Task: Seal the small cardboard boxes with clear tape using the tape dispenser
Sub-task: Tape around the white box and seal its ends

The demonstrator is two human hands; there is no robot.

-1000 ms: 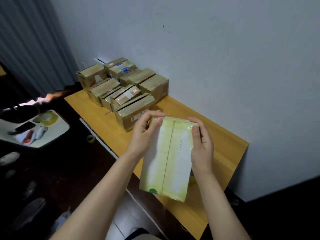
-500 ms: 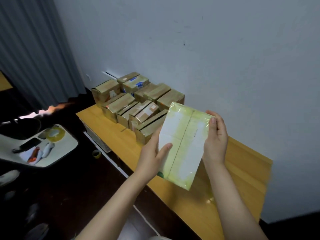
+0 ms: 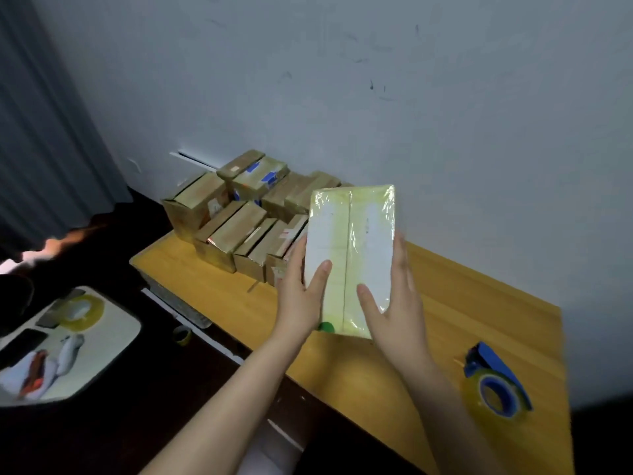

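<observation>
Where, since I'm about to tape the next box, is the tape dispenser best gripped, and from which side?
Probably take the tape dispenser by its far blue frame, from above, with the right hand once it frees the box. It lies on the table with the roll nearest you, leaving the frame exposed.

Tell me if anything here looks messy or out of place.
The boxes by the wall sit jumbled, several leaning at different angles. Tape on the held box is wrinkled at its upper right corner. A small tape roll lies on the floor.
</observation>
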